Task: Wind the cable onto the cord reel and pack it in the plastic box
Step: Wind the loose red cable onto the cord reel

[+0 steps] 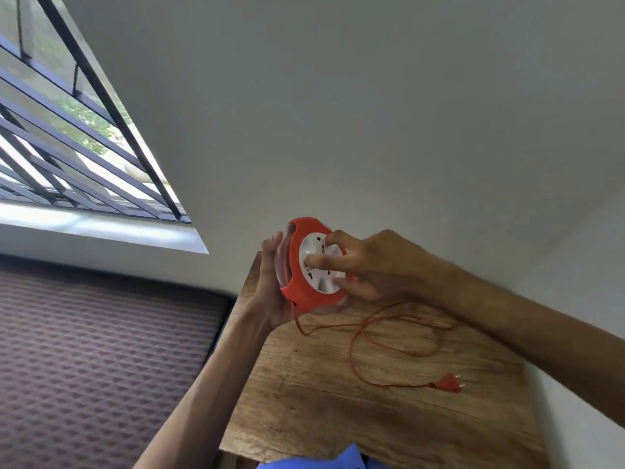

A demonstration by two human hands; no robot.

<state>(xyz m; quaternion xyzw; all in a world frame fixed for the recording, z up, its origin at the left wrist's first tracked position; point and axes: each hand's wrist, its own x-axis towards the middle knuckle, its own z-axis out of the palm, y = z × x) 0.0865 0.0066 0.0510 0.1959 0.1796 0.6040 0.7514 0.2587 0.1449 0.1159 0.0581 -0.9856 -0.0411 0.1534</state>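
Round orange-and-white plastic cord reel [313, 265] held upright above far left corner of wooden surface [338, 394]. Left hand [270, 286] curled round reel's back rim; right hand [368, 265], fingers bent, pinching white hub. Thin orange cable [378, 333] leaves reel's underside, trails right in loose loops; orange plug [448, 383] lies nearer right arm. Plastic box not identifiable.

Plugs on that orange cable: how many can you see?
1: the orange two-pin plug lies on the wooden table, at the loose cable's end. Others may be hidden.
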